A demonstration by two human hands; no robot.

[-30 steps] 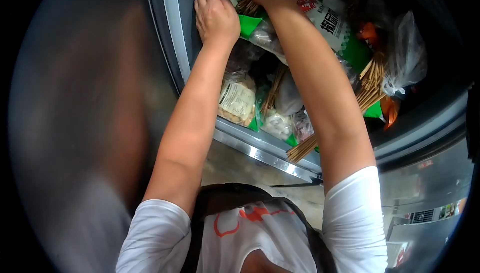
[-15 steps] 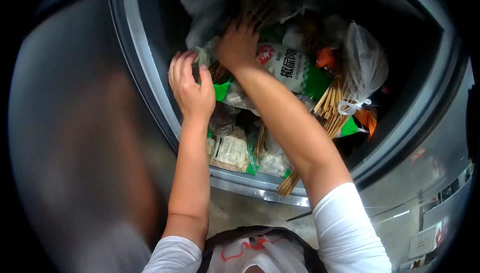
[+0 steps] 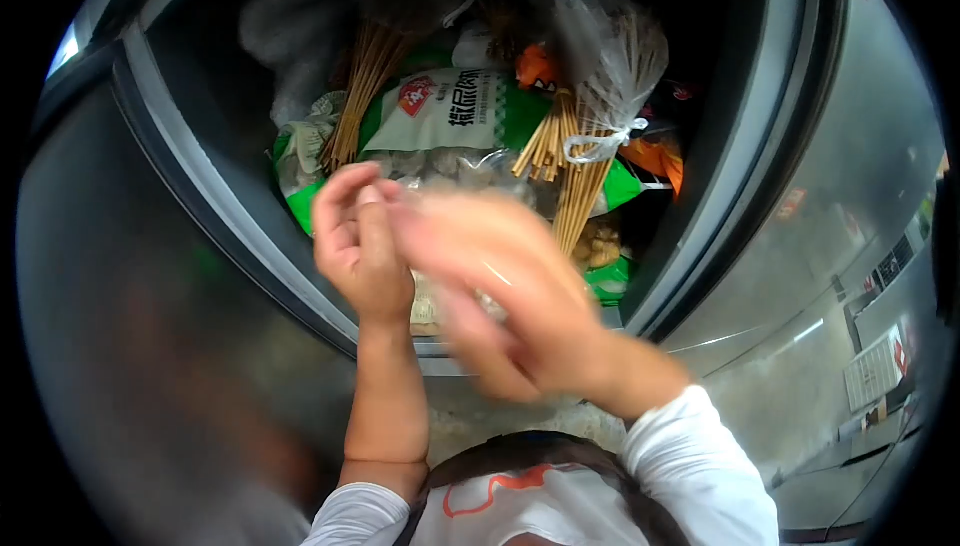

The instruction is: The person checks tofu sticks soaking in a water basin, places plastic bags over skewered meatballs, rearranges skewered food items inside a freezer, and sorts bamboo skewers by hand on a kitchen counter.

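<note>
My left hand (image 3: pixel 368 261) is raised over the front of an open freezer-like compartment, its fingers loosely bent with nothing visible in them. Motion smears my right hand (image 3: pixel 515 281), which crosses in front of the left fingertips at the same height. Beyond both hands lies a green and white printed food bag (image 3: pixel 435 116) with a red logo. A bundle of thin wooden sticks (image 3: pixel 365 86) leans on its left part. To the right, a knotted clear plastic bag (image 3: pixel 610 46) holds more sticks, with bare stick ends (image 3: pixel 575 196) below it. My hands partly hide the bags at the front.
Metal side frames (image 3: pixel 215 181) border the compartment, and a dark door (image 3: pixel 110 276) stands swung out on the left. An orange packet (image 3: pixel 535 66) sits among the bags. Reflective steel panels (image 3: pixel 810 246) are on the right.
My right hand has left the sticks at the back left and come toward me, in front of my left hand. My left hand has dropped lower and bent its fingers. The view has shifted.
</note>
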